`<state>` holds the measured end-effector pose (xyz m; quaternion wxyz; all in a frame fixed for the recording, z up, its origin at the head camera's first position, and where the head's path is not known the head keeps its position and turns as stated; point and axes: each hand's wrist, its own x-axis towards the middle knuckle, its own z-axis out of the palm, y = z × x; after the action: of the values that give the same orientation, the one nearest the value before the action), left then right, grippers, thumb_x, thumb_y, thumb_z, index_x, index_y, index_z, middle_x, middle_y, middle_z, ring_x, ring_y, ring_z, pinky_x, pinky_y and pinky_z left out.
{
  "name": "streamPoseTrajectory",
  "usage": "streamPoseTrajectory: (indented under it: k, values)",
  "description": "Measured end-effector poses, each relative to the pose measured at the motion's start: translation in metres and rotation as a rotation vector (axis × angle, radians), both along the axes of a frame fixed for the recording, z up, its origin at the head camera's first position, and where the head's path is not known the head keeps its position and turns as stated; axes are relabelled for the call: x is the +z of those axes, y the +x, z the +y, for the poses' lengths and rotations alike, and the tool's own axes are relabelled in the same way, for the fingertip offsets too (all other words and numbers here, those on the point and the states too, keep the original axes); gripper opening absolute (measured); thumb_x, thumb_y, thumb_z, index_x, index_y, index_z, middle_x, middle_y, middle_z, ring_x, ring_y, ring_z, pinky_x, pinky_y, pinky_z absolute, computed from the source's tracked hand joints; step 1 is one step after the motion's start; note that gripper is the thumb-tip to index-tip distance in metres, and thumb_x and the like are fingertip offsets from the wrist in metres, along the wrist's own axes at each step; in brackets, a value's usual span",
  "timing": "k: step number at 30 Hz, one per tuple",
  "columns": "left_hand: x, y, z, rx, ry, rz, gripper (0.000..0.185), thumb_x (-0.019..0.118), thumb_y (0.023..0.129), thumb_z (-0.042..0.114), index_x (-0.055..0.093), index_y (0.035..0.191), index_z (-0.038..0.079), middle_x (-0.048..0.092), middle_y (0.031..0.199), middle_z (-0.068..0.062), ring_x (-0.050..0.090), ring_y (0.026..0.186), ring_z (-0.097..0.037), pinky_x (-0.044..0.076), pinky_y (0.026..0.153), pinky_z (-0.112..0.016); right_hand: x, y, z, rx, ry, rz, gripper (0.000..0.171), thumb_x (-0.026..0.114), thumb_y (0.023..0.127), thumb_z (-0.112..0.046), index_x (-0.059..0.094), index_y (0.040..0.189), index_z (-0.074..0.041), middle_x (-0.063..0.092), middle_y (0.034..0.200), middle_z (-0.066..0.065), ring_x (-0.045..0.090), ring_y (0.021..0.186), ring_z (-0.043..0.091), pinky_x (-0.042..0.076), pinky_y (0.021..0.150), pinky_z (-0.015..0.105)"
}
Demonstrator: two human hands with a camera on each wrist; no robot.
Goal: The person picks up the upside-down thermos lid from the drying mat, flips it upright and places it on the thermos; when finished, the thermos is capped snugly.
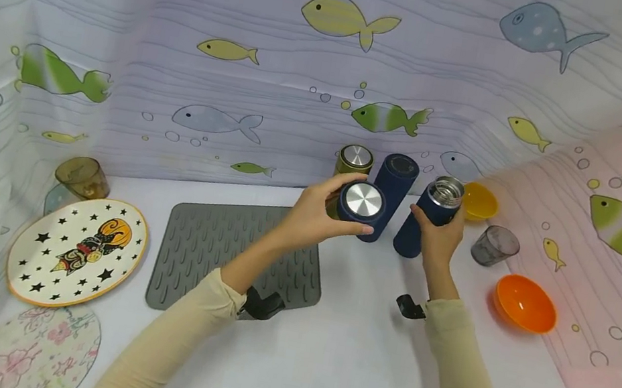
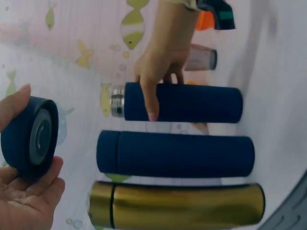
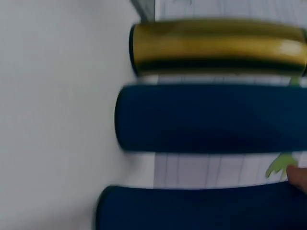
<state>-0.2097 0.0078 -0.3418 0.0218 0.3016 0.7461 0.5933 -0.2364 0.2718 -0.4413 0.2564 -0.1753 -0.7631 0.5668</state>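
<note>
My left hand (image 1: 325, 213) grips a navy flask lid (image 1: 362, 203) with a steel top; the lid (image 2: 29, 137) shows its inside in the left wrist view, held between thumb and palm (image 2: 29, 201). My right hand (image 1: 437, 236) holds an uncapped navy flask (image 1: 428, 217) with a bare steel neck (image 2: 117, 101), standing on the white table. A second, capped navy flask (image 1: 394, 187) stands just left of it, and a gold flask (image 1: 353, 163) stands behind the lid. The right wrist view shows the gold flask (image 3: 218, 45) and both navy bodies (image 3: 211, 119) side by side.
A grey ridged mat (image 1: 229, 249) lies left of the flasks. A star-patterned plate (image 1: 76, 250) and a brown cup (image 1: 83, 177) are at far left. At right are a yellow bowl (image 1: 479, 201), a grey glass (image 1: 495, 245) and an orange bowl (image 1: 524, 302). Fish-print cloth walls surround the table.
</note>
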Motion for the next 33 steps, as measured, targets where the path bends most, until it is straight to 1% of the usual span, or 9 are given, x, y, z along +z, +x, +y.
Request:
streamPoseTrajectory:
  k: [4, 9, 14, 19, 24, 26, 28, 30, 33]
  values:
    - [0.005, 0.003, 0.012, -0.006, 0.051, 0.007, 0.076, 0.087, 0.076, 0.014, 0.05, 0.142, 0.009, 0.059, 0.136, -0.007, 0.063, 0.113, -0.019, 0.052, 0.098, -0.036, 0.006, 0.039, -0.03, 0.025, 0.076, 0.105, 0.081, 0.086, 0.077, -0.02, 0.043, 0.145, -0.009, 0.053, 0.141, 0.011, 0.051, 0.131, 0.026, 0.042, 0.11, 0.047]
    - [0.003, 0.01, 0.023, -0.01, 0.067, 0.014, 0.073, 0.087, 0.076, 0.014, 0.048, 0.138, 0.006, 0.061, 0.127, -0.008, 0.065, 0.11, -0.019, 0.053, 0.096, -0.035, 0.01, 0.084, -0.077, 0.163, 0.11, 0.188, 0.073, 0.086, 0.076, -0.011, 0.049, 0.138, -0.002, 0.059, 0.132, 0.015, 0.059, 0.119, 0.03, 0.048, 0.098, 0.052]
    - [-0.01, 0.017, 0.033, -0.003, -0.007, 0.019, 0.073, 0.088, 0.075, 0.019, 0.047, 0.134, 0.008, 0.063, 0.126, -0.006, 0.062, 0.115, -0.019, 0.05, 0.102, -0.036, 0.007, 0.104, -0.105, 0.221, 0.074, 0.178, 0.069, 0.084, 0.077, -0.003, 0.049, 0.136, 0.0, 0.058, 0.132, 0.02, 0.057, 0.122, 0.036, 0.046, 0.099, 0.061]
    - [-0.026, 0.018, 0.036, -0.014, -0.086, 0.058, 0.076, 0.088, 0.075, 0.025, 0.046, 0.135, 0.005, 0.063, 0.127, -0.008, 0.063, 0.114, -0.02, 0.053, 0.095, -0.032, 0.024, 0.116, -0.119, 0.207, 0.097, 0.196, 0.063, 0.081, 0.077, 0.004, 0.049, 0.13, 0.009, 0.059, 0.127, 0.029, 0.056, 0.12, 0.045, 0.045, 0.098, 0.066]
    - [-0.029, 0.003, 0.025, -0.189, -0.056, -0.012, 0.073, 0.082, 0.082, 0.017, 0.043, 0.143, 0.004, 0.061, 0.13, -0.01, 0.06, 0.119, -0.02, 0.049, 0.103, -0.034, 0.035, 0.116, -0.121, 0.244, 0.112, 0.185, 0.064, 0.082, 0.075, 0.005, 0.049, 0.13, 0.011, 0.059, 0.125, 0.03, 0.059, 0.117, 0.045, 0.047, 0.097, 0.062]
    - [-0.028, -0.006, 0.021, -0.289, -0.04, -0.041, 0.071, 0.079, 0.083, 0.009, 0.043, 0.144, 0.004, 0.06, 0.131, -0.011, 0.058, 0.122, -0.02, 0.045, 0.108, -0.036, 0.03, 0.112, -0.119, 0.262, 0.112, 0.181, 0.068, 0.082, 0.075, 0.004, 0.048, 0.132, 0.01, 0.058, 0.127, 0.029, 0.058, 0.118, 0.044, 0.046, 0.099, 0.061]
    - [-0.026, -0.012, 0.019, -0.329, -0.039, -0.052, 0.07, 0.079, 0.082, 0.005, 0.044, 0.143, 0.005, 0.06, 0.13, -0.011, 0.058, 0.121, -0.02, 0.044, 0.109, -0.037, 0.021, 0.108, -0.116, 0.276, 0.103, 0.176, 0.071, 0.083, 0.075, 0.003, 0.046, 0.135, 0.008, 0.057, 0.131, 0.028, 0.056, 0.12, 0.044, 0.045, 0.101, 0.061]
    - [-0.025, -0.012, 0.021, -0.289, -0.079, -0.009, 0.069, 0.082, 0.08, 0.009, 0.046, 0.139, 0.005, 0.061, 0.127, -0.009, 0.058, 0.12, -0.019, 0.045, 0.108, -0.036, 0.01, 0.104, -0.112, 0.273, 0.094, 0.17, 0.073, 0.084, 0.075, 0.001, 0.046, 0.137, 0.005, 0.057, 0.132, 0.025, 0.056, 0.122, 0.042, 0.044, 0.102, 0.061]
    - [-0.026, 0.0, 0.029, -0.081, -0.169, 0.103, 0.07, 0.088, 0.075, 0.025, 0.048, 0.129, 0.006, 0.061, 0.119, -0.007, 0.062, 0.11, -0.019, 0.052, 0.097, -0.034, 0.0, 0.102, -0.109, 0.26, 0.082, 0.168, 0.071, 0.085, 0.075, -0.002, 0.048, 0.136, 0.002, 0.058, 0.131, 0.022, 0.056, 0.122, 0.039, 0.045, 0.102, 0.06]
